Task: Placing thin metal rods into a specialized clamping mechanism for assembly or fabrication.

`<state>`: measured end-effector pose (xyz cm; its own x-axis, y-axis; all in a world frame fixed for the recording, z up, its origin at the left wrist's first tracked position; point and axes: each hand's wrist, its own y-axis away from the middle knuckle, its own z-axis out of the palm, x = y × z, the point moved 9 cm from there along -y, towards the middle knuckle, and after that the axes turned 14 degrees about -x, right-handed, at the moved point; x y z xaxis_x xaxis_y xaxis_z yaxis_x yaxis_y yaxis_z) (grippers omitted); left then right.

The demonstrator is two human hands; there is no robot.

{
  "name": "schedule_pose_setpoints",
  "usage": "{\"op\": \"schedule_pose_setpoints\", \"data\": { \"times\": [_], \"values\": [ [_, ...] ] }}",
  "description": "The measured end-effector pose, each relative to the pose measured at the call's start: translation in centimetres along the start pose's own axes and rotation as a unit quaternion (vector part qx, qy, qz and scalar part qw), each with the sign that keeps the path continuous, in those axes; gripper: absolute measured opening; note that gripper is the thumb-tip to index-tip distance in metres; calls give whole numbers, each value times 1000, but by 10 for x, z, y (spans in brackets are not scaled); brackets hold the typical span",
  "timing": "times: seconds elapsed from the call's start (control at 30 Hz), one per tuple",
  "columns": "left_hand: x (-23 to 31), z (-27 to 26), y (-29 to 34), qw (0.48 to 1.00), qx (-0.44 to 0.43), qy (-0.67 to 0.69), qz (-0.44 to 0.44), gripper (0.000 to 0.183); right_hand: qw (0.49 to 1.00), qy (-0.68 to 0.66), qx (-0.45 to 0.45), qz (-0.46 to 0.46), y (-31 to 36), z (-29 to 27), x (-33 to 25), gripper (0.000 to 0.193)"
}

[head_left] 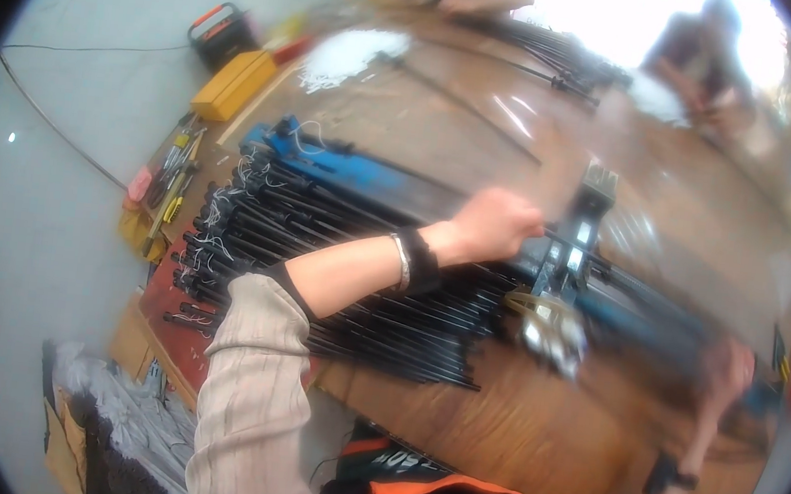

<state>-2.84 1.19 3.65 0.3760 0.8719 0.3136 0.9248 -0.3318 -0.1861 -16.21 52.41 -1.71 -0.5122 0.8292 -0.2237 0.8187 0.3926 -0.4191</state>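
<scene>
My left hand (pixel 499 224) reaches across a wooden table (pixel 531 425) and is closed around a thin black rod (pixel 605 269) that runs into a blue metal fixture (pixel 346 167) with a black clamp block (pixel 582 230). Below my forearm lies a pile of several black rods (pixel 316 268) with white wire ends. My right hand (pixel 728 369) is blurred at the table's right side, resting near the blue fixture's far end; what it holds is unclear. A shiny metal part (pixel 551 329) sits just under the clamp.
A yellow case (pixel 234 83) and a black-and-orange tool box (pixel 222 33) lie on the floor at left, with hand tools (pixel 171 180) on a shelf edge. Two other people work at the table's far side, with more black rods (pixel 551 51) before them.
</scene>
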Motion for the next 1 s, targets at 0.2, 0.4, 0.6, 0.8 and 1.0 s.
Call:
{"op": "schedule_pose_setpoints", "data": {
  "times": [0.2, 0.4, 0.6, 0.8, 1.0],
  "values": [
    [6, -13, 20, 987, 149, -49, 40, 9, 996, 69, 39, -27, -6, -22, -114, 22],
    [3, 1, 8, 992, 95, -83, 15, 11, 974, 42, 54, -214, 22, -22, -246, 23],
    [9, 1, -4, 996, 23, -79, -37, 13, 986, -46, 1, -160, 50, -4, -250, 23],
    [7, 7, -3, 997, 22, -69, -32, 12, 983, -120, -11, -140, 42, 12, -267, 27],
    [3, 9, -9, 996, 4, -83, -35, 12, 943, -312, -68, -98, 20, 41, -272, 22]
  ]
}}
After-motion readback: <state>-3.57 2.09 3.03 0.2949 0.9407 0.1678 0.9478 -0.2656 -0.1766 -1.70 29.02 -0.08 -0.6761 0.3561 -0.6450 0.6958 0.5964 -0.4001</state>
